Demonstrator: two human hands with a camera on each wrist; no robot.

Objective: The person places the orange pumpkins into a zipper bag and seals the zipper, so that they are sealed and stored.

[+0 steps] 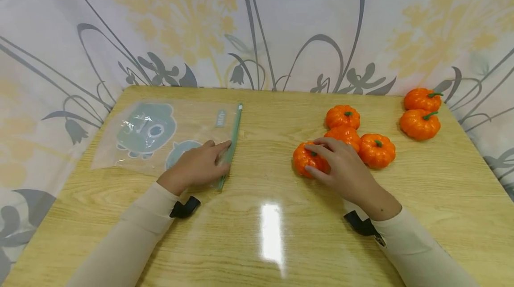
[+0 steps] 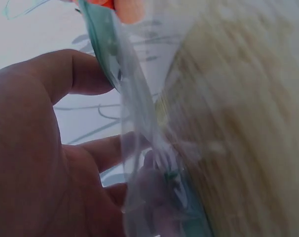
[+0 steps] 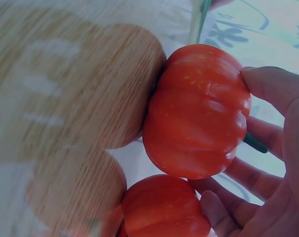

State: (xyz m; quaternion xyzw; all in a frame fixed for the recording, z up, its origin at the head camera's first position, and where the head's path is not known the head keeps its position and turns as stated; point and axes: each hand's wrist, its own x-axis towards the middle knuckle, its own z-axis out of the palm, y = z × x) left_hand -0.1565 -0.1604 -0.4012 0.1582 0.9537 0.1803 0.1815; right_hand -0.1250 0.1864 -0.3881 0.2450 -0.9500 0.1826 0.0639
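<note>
My left hand (image 1: 200,164) is at the green zip edge (image 1: 238,128) of a clear zip bag (image 1: 192,119) printed with pale green cartoon figures, which lies flat on the left of the table. In the left wrist view the thumb and fingers hold the zip edge (image 2: 102,42), and some fingers show through the plastic. My right hand (image 1: 347,172) grips a small orange toy pumpkin (image 1: 302,160) with a green stem, its thumb and fingers spread around the sides. In the right wrist view this pumpkin (image 3: 199,111) sits on the wood beside a second pumpkin (image 3: 164,207).
Behind the right hand stand more pumpkins: one at the back (image 1: 341,116), one partly covered (image 1: 346,136) and one to the right (image 1: 377,151). Two others (image 1: 420,124) stand at the far right corner. A flowered cloth (image 1: 273,23) hangs behind the wooden table (image 1: 241,233).
</note>
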